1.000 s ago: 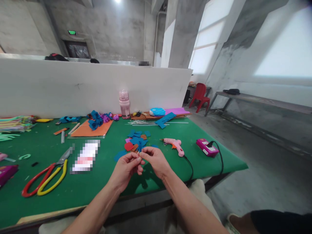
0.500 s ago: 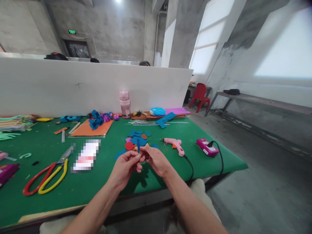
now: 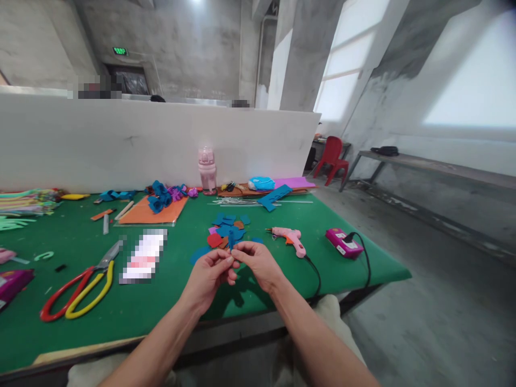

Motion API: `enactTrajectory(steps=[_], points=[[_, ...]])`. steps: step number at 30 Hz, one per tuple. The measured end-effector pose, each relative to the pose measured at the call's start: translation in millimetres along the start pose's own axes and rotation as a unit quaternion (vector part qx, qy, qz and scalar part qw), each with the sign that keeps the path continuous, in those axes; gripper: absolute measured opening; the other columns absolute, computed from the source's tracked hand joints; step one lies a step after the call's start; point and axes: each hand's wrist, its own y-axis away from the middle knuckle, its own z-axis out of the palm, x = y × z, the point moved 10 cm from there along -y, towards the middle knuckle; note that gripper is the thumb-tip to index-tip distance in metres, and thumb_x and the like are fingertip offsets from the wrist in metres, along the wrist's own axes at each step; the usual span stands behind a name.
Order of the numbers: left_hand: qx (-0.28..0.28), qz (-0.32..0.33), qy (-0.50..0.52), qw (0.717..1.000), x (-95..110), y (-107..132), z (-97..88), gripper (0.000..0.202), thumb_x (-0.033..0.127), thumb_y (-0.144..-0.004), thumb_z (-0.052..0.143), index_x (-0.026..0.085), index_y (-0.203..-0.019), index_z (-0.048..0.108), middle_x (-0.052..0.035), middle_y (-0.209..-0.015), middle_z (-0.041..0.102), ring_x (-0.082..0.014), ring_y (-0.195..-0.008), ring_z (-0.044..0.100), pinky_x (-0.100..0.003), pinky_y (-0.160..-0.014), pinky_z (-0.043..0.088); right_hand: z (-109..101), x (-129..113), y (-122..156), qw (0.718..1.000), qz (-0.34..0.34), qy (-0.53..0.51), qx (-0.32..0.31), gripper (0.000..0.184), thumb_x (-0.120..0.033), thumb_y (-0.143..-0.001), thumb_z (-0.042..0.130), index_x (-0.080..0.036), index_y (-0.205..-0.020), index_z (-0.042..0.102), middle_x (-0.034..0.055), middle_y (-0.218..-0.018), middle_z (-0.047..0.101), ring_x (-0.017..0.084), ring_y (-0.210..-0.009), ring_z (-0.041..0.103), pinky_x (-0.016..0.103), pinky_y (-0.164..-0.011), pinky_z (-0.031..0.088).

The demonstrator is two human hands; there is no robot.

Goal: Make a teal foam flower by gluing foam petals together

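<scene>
My left hand (image 3: 210,275) and my right hand (image 3: 258,262) meet above the near edge of the green table (image 3: 121,306). Both pinch a small blue felt piece (image 3: 231,240) that sticks up between their fingertips. Just behind them lies a heap of blue, red and orange felt cut-outs (image 3: 226,230). A pink glue gun (image 3: 291,239) rests on the table to the right of my right hand, its black cord trailing over the edge.
Red and yellow scissors (image 3: 76,290) lie at the left. A pink power box (image 3: 343,243) sits at the right corner. An orange sheet (image 3: 152,213) with blue felt flowers, a pink bottle (image 3: 207,171) and a white partition (image 3: 121,142) stand at the back. Colourful strips lie far left.
My hands have shifted only slightly; the blue felt piece now stands up between the fingertips. The camera has drifted a little.
</scene>
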Motion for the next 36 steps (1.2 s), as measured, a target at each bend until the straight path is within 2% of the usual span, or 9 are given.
enactTrajectory(steps=[11, 23, 32, 36], points=[[0.029, 0.019, -0.006, 0.999, 1.4, 1.3, -1.8, 0.023, 0.028, -0.063, 0.071, 0.013, -0.072, 0.056, -0.0011, -0.066, 0.063, -0.0084, -0.048, 0.054, -0.021, -0.047, 0.046, -1.5, -0.1, 0.9, 1.0, 0.001, 0.012, 0.022, 0.024, -0.035, -0.062, 0.072, -0.014, -0.066, 0.061, -0.0024, -0.056, 0.055, 0.007, -0.052, 0.049, 0.021, -0.056, 0.038], [0.027, 0.021, -0.011, 0.999, -1.5, 0.9, -2.0, 0.022, 0.029, -0.065, 0.07, 0.013, -0.073, 0.056, -0.0018, -0.067, 0.063, -0.0082, -0.048, 0.054, -0.021, -0.048, 0.046, -4.3, -0.3, 0.9, 0.998, -0.019, 0.024, 0.049, 0.024, -0.034, -0.062, 0.071, -0.015, -0.064, 0.058, -0.0033, -0.054, 0.052, 0.007, -0.049, 0.047, 0.021, -0.052, 0.037], [-0.011, 0.029, -0.004, 0.999, 1.2, -1.4, 4.6, 0.022, 0.029, -0.065, 0.069, 0.012, -0.074, 0.057, -0.0028, -0.067, 0.063, -0.0094, -0.048, 0.056, -0.022, -0.048, 0.046, -5.4, -4.3, 2.6, 0.997, -0.032, 0.039, 0.05, 0.024, -0.035, -0.063, 0.07, -0.015, -0.064, 0.057, -0.0033, -0.054, 0.051, 0.008, -0.049, 0.045, 0.021, -0.049, 0.036], [-0.025, 0.038, -0.007, 0.999, 3.7, -2.9, 7.7, 0.022, 0.029, -0.066, 0.069, 0.012, -0.072, 0.057, -0.0025, -0.067, 0.062, -0.0092, -0.048, 0.056, -0.021, -0.046, 0.046, -8.8, -9.2, 2.4, 0.996, -0.049, 0.05, 0.052, 0.02, -0.032, -0.065, 0.07, -0.015, -0.062, 0.059, -0.0028, -0.058, 0.054, 0.008, -0.055, 0.047, 0.022, -0.055, 0.038]])
